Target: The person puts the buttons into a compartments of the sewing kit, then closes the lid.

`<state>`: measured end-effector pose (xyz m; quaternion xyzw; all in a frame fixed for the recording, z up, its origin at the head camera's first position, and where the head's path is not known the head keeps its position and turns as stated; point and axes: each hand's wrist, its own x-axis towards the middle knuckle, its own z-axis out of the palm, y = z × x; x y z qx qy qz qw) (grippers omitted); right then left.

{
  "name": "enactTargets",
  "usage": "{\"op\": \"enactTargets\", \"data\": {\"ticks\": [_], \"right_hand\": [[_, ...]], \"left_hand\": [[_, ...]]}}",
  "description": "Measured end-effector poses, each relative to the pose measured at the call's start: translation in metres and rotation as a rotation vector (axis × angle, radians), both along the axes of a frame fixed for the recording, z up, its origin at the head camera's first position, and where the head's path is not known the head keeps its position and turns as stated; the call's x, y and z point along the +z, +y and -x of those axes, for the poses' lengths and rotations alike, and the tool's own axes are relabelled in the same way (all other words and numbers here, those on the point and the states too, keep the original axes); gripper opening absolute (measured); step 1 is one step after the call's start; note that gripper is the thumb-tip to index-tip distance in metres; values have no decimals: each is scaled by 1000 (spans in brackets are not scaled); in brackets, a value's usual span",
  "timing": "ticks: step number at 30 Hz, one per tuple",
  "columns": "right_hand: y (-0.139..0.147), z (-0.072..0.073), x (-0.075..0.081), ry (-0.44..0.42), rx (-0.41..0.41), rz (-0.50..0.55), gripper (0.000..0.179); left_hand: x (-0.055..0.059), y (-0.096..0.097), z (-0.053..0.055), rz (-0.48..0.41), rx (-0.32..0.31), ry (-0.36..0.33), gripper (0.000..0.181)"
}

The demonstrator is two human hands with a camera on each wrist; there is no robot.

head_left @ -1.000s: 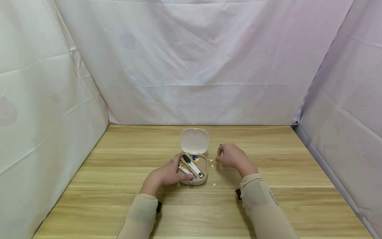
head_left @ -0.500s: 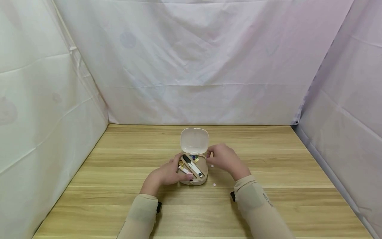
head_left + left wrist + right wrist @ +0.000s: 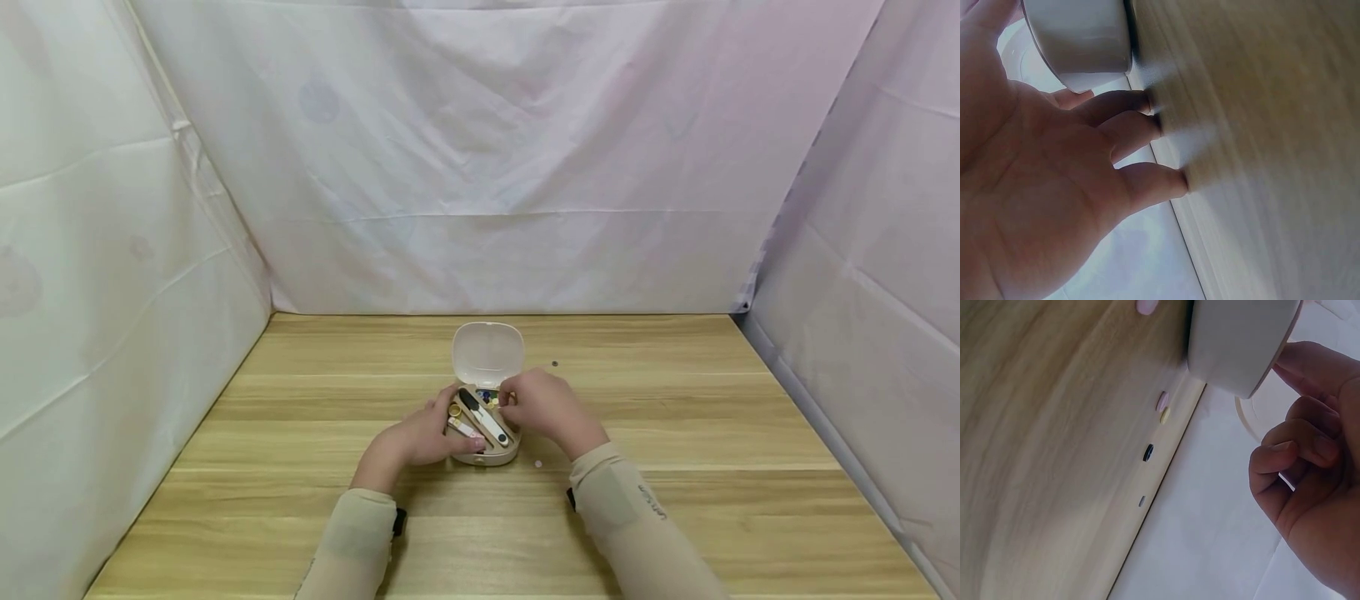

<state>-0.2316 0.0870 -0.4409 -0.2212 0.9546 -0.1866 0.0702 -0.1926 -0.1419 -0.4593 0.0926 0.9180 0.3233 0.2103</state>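
A small pale sewing box [image 3: 512, 455] stands on the table with its lid [image 3: 488, 353] raised at the back. My left hand [image 3: 426, 433] grips its left side, thumb over the front rim. In the left wrist view, several fingertips [image 3: 1175, 182] touch the tabletop beside the box. Inside lie white-and-black thread snips [image 3: 484, 417], a gold ring [image 3: 455, 409], a pink-patterned white piece [image 3: 464, 427] and several blue and yellow buttons [image 3: 487, 396]. My right hand [image 3: 546, 407] reaches over the right rim, thumb and index finger pinching a small pale button, mostly hidden; its other fingers are curled.
Right of the box, loose buttons lie on the table: a near pink one [image 3: 1146, 305], another pink [image 3: 1162, 401], a yellow [image 3: 1165, 415], a black [image 3: 1148, 452] and a small grey one [image 3: 1142, 501]. White cloth [image 3: 480, 167] hangs behind and at both sides.
My right hand has moved left from the tabletop beside the box to over its right compartment, uncovering a dark button at the back right. My left hand keeps its grip on the box.
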Motion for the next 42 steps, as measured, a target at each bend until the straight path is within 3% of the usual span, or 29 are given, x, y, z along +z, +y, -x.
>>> {"op": "enactTargets", "data": {"ticks": [8,14,31,42], "right_hand": [[-6,-2,0,143,27,-64,11],[-5,-2,-2,174,23,-75,8],[4,-1,-4,133,5,-47,7],[35,7,9,93,-107,21,7]], "left_hand": [[0,0,-1,0,-4,2,112],[0,1,0,1,-6,5,112],[-1,1,0,-12,-6,2,113],[-1,2,-2,-12,7,6,113]]}}
